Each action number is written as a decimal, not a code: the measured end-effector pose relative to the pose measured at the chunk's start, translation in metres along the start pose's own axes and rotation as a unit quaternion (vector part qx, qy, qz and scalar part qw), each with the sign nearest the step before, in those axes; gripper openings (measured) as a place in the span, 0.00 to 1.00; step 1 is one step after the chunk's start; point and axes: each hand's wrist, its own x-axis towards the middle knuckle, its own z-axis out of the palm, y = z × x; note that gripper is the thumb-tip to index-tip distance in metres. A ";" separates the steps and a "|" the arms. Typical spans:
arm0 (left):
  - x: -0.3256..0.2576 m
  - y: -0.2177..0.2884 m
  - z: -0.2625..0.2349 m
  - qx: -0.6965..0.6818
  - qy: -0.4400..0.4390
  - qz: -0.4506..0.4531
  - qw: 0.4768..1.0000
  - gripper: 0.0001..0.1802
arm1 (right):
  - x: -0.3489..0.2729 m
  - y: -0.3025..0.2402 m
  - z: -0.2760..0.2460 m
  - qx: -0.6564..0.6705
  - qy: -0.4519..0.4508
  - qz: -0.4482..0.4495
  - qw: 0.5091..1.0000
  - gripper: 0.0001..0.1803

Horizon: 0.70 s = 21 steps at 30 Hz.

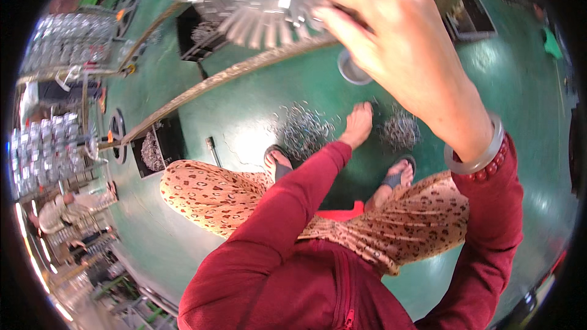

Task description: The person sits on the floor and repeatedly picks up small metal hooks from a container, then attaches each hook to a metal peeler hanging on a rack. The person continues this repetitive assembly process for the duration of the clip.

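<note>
Metal pieces [304,128] under left hand [358,123] blur; right hand [391,43] hides its grip.

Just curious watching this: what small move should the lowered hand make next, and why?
Probably close on a few loose metal pieces. The left hand reaches down to that pile on the green floor, fingers not visibly holding any, while the right hand is up at the rack of metal parts.

Shiny metal pieces [306,127] lie heaped on the glossy green floor [257,95] at centre frame. Upper centre, bright metal parts [263,21] glint. The red sleeve [287,208] looks like soft matt cloth.
</note>
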 end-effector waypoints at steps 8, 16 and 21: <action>0.000 0.094 -0.180 -0.410 0.072 0.003 0.909 0.10 | -0.008 -0.013 -0.016 0.013 -0.037 0.160 0.986 0.10; 0.000 0.145 -0.283 -0.752 0.069 0.001 0.656 0.12 | -0.028 -0.032 -0.039 0.124 -0.035 0.311 0.942 0.07; -0.009 0.156 -0.299 -0.747 0.084 0.031 0.658 0.11 | -0.032 -0.048 -0.042 0.159 -0.015 0.333 0.929 0.05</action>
